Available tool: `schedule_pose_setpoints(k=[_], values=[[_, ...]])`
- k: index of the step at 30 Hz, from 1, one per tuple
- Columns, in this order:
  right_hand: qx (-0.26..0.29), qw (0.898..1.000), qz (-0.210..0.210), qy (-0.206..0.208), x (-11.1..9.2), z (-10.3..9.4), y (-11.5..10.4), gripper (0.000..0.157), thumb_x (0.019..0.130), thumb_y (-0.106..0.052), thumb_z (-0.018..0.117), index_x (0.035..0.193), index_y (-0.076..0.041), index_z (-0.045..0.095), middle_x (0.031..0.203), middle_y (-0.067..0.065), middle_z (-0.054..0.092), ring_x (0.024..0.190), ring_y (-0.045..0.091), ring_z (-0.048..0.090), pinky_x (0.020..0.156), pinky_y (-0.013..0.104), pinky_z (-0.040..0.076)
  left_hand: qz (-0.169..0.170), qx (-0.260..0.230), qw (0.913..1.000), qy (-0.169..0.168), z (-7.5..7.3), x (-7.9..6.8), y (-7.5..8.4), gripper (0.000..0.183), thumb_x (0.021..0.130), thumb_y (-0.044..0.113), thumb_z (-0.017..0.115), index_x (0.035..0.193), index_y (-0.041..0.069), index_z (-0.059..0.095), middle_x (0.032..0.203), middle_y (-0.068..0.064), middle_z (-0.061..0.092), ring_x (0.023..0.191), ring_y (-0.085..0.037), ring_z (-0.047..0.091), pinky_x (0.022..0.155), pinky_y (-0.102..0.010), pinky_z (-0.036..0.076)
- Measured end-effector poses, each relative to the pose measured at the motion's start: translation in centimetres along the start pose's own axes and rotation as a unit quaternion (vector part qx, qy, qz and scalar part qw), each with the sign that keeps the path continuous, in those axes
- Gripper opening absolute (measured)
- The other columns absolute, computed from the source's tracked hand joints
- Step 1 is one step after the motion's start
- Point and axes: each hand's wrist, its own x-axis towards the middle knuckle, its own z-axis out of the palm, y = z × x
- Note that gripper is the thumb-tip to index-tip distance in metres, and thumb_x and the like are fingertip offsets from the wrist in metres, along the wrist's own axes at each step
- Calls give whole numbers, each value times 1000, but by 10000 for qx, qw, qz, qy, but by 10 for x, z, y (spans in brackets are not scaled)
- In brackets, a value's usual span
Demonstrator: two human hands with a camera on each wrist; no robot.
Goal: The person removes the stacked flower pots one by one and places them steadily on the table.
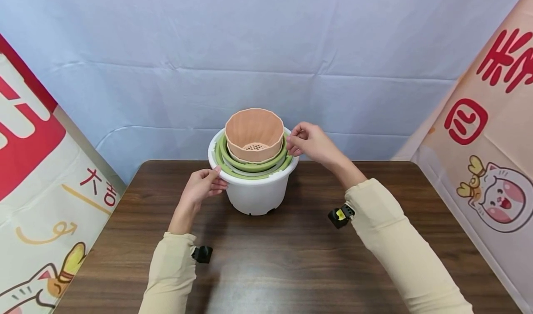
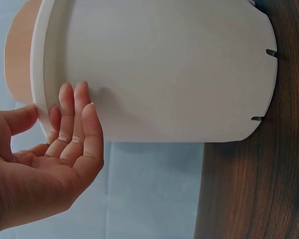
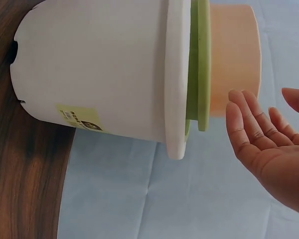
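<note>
Nested flower pots stand in a stack near the table's back edge. Outermost is a large white flower pot (image 1: 258, 196), upright, with notches at its base. Green-rimmed pots (image 1: 254, 167) sit inside it. On top rises a peach flower pot (image 1: 256, 124) with a faceted wall and a perforated bottom. My left hand (image 1: 202, 184) pinches the white pot's rim at its left side, thumb at the rim's edge and fingers beneath. Beside the peach pot, on the right, my right hand (image 3: 274, 134) has loosely bent fingers and a thumb held apart, with nothing between them.
The stack rests on a dark wooden table (image 1: 283, 258). Behind it hangs a pale blue cloth (image 1: 250, 41). Printed banners flank the table, one at the left (image 1: 46, 166) and one at the right (image 1: 479, 166). A yellow label (image 3: 79, 117) is on the white pot.
</note>
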Motion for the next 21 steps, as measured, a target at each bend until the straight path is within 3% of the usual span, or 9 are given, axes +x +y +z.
schedule_pose_setpoints(k=[7, 15, 21], values=[[204, 9996, 125, 130, 6, 4, -3, 18, 94, -11, 53, 88, 3, 45, 89, 29, 61, 80, 37, 63, 75, 45, 51, -41, 56, 10000, 17, 0, -1, 2, 36, 97, 27, 46, 102, -9, 51, 71, -5, 62, 67, -10, 62, 63, -24, 52], [-92, 9988, 321, 359, 13, 9, -6, 19, 93, -14, 54, 85, 2, 47, 86, 26, 63, 72, 30, 64, 68, 41, 54, -59, 81, 9999, 0, 0, -1, 3, 37, 97, 27, 46, 102, -9, 52, 71, -5, 62, 66, -11, 62, 62, -23, 52], [73, 9977, 569, 350, 18, 13, -4, 20, 93, -15, 55, 85, 2, 48, 82, 24, 64, 65, 24, 64, 69, 42, 53, -75, 117, 9999, -14, -1, -1, 4, 36, 97, 27, 45, 101, -8, 53, 72, -5, 63, 66, -10, 63, 62, -23, 52]])
